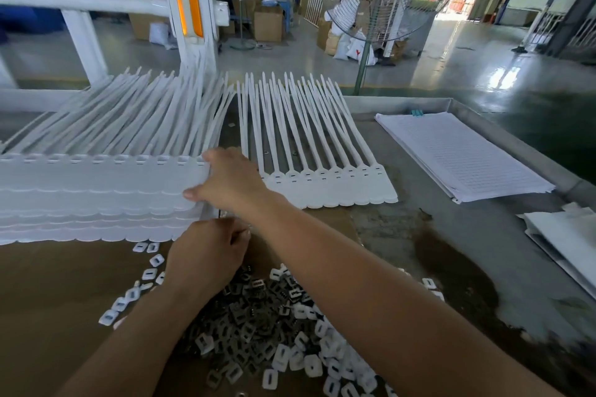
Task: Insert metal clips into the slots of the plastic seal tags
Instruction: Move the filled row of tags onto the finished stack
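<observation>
Fingers point(208, 157) of right hand point(233, 181) gripping seal tags point(96, 190), lined sheets point(461, 155) — print unreadable

The stacked seal tags point(96, 196) and the flat row of tags point(322, 184) beside them are plain white; the heaped metal clips point(245, 325) are dark grey, mixed with small white plastic pieces point(280, 358), each with a dark slot. Under them the cardboard point(58, 300) is brown and the table point(483, 235) grey, blotched with darker stains. The paper pile point(461, 155) is white with what look like fine ruled lines, and the white post point(188, 10) carries two orange strips.
</observation>
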A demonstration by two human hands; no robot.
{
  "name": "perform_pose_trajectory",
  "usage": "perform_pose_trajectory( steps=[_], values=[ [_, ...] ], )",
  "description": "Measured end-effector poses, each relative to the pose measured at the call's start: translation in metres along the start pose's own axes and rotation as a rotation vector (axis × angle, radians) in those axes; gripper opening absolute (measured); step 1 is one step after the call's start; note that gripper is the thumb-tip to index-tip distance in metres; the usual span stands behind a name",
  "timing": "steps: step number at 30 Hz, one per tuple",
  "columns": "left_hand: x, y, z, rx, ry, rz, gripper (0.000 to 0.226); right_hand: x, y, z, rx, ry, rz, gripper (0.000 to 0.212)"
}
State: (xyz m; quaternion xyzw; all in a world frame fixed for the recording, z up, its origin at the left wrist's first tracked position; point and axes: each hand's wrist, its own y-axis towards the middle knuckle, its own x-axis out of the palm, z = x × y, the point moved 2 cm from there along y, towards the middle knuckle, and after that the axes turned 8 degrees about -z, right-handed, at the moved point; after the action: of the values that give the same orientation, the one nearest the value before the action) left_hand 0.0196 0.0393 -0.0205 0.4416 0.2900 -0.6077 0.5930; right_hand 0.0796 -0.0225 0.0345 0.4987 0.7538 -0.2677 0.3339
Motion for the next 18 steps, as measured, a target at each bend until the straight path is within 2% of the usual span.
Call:
perform_pose_trajectory(
  steps=[3,5,8,10,11,13,15,16,18],
  values=[
    [0.002,-0.001,0.0,0.018,-0.024,0.014,0.043,0.004,0.005,-0.002,0.062,0.122,0.011,0.068],
    [0.003,-0.001,0.001,0.028,-0.03,0.03,0.049,0.006,0.007,-0.003,0.071,0.167,0.007,0.07],
    [0.004,-0.003,0.001,-0.018,-0.057,0.041,0.046,0.007,0.007,-0.008,0.061,0.211,0.037,0.076],
    [0.004,-0.003,0.001,-0.07,-0.075,0.039,0.032,0.006,0.007,-0.011,0.097,0.336,0.015,0.074],
    [0.004,-0.003,0.002,-0.079,-0.087,0.033,0.033,0.005,0.007,-0.013,0.126,0.402,-0.003,0.071],
    [0.002,-0.005,0.005,-0.047,-0.088,0.024,0.048,0.002,0.008,-0.015,0.172,0.515,-0.035,0.057],
    [-0.001,-0.005,0.007,-0.002,-0.084,0.031,0.053,-0.001,0.008,-0.016,0.177,0.61,-0.02,0.025],
    [-0.002,-0.005,0.007,0.013,-0.096,0.033,0.053,-0.004,0.006,-0.016,0.178,0.641,0.004,0.015],
    [-0.003,-0.005,0.006,0.044,-0.13,0.042,0.04,-0.007,0.002,-0.017,0.169,0.694,0.03,0.008]
  ],
)
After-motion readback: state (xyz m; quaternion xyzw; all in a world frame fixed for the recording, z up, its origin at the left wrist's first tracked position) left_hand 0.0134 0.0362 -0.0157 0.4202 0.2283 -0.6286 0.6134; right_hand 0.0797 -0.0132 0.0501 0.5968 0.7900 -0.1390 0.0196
